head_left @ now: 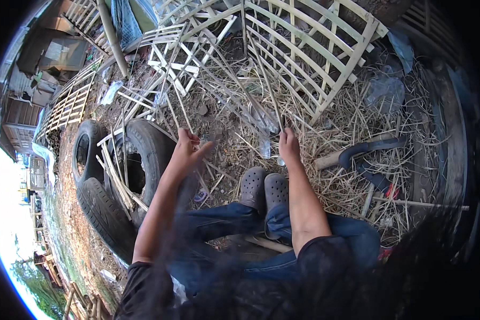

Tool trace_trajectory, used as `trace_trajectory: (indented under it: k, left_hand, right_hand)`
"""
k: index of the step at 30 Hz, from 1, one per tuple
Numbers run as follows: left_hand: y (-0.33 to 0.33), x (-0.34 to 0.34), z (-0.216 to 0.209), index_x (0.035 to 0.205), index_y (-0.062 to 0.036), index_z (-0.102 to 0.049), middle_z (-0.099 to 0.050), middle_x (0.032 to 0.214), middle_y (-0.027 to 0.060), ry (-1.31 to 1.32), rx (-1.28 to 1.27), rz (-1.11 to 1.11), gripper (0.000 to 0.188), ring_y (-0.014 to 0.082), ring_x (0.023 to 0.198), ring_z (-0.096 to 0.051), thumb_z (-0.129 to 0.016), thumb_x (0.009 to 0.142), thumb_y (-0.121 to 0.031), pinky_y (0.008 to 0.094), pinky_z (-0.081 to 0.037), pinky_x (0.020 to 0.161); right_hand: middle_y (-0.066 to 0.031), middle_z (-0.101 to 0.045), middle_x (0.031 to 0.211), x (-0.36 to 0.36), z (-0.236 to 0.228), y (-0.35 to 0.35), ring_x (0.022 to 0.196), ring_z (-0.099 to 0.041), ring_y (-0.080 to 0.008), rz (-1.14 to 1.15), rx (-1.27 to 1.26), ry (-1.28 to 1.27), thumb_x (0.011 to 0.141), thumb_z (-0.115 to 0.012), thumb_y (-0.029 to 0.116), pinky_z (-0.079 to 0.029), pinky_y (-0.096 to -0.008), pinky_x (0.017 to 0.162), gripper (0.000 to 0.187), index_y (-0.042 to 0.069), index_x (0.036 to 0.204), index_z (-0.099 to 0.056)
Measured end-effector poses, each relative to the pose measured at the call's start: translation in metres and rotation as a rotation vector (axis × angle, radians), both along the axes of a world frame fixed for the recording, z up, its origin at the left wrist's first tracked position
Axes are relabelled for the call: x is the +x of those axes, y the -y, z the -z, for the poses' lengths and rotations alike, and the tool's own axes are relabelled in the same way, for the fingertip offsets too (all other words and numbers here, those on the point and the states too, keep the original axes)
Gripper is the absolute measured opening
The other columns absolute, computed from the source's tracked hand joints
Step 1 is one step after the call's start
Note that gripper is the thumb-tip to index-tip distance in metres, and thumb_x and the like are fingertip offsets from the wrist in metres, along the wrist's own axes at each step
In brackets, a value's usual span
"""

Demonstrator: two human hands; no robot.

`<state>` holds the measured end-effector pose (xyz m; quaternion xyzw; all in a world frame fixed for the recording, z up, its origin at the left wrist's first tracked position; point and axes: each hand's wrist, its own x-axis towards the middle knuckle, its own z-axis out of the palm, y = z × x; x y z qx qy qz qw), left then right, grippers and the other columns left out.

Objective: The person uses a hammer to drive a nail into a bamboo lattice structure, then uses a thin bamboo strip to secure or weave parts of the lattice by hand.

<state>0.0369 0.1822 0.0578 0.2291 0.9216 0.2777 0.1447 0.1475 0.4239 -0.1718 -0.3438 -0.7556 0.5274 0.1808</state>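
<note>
My right hand (289,148) is closed round the near end of a thin bamboo strip (274,101), which slants up and away toward the woven bamboo panels. To the left, my left hand (185,153) pinches the end of another narrow bamboo strip (183,111), its thumb standing out to the side. Both hands are held apart above the ground, in front of my grey clogs (253,184). Ahead of them rises a pale bamboo lattice panel (325,58), and a second lattice piece (176,66) lies at the far left. The strips' far ends blend into the lattice.
Old tyres (149,144) stand close to my left arm. On the right lie heaped bamboo shavings (352,128), clear plastic (386,90), a thick bamboo pole (330,159) and a dark curved piece of rubber (365,149). A plastic bottle (265,146) rests between my hands.
</note>
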Motion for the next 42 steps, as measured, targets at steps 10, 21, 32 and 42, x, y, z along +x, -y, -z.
trace_trajectory:
  k: [10,21,32,42]
  left_hand:
    - [-0.114,0.002,-0.062,0.09,0.0009,-0.05,-0.058,0.083,0.0176,-0.298,-0.242,0.504,0.044,0.0355,0.081,-0.058,-0.067,0.084,-0.04,0.0436,-0.046,0.074]
    - [-0.126,0.004,-0.09,0.077,0.0032,-0.062,-0.062,0.072,0.02,-0.287,0.072,0.464,0.036,0.0339,0.068,-0.063,-0.068,0.084,-0.032,0.0403,-0.049,0.064]
    - [-0.05,0.127,-0.09,0.06,-0.0069,-0.043,-0.043,0.057,0.0026,-0.15,0.682,0.343,0.037,0.019,0.057,-0.04,-0.073,0.077,-0.017,0.0325,-0.035,0.064]
    - [0.068,0.032,0.128,0.086,-0.0023,-0.062,-0.055,0.069,0.0026,0.499,0.387,-0.292,0.029,0.0118,0.065,-0.049,-0.061,0.089,-0.031,0.0284,-0.036,0.059]
  right_hand:
    - [-0.0248,-0.065,0.09,0.043,-0.003,-0.028,0.09,-0.061,-0.0424,-0.13,-0.065,0.128,0.093,-0.05,0.025,-0.048,-0.0487,0.076,0.026,0.004,0.108,-0.054]
    - [-0.0081,-0.056,0.074,0.157,-0.144,-0.057,0.063,-0.052,-0.0127,-0.105,-0.164,0.183,0.092,-0.048,0.01,-0.041,-0.0295,0.058,0.02,0.001,0.109,-0.053]
    - [0.0018,-0.05,0.072,0.196,-0.135,-0.03,0.065,-0.041,-0.0043,0.046,-0.212,0.026,0.093,-0.054,0.011,-0.034,-0.0219,0.057,0.017,0.0,0.106,-0.05]
    - [-0.0012,-0.052,0.069,0.146,-0.135,0.021,0.062,-0.048,-0.0082,-0.018,0.017,0.119,0.087,-0.064,0.019,-0.041,-0.0282,0.057,0.023,0.001,0.095,-0.052]
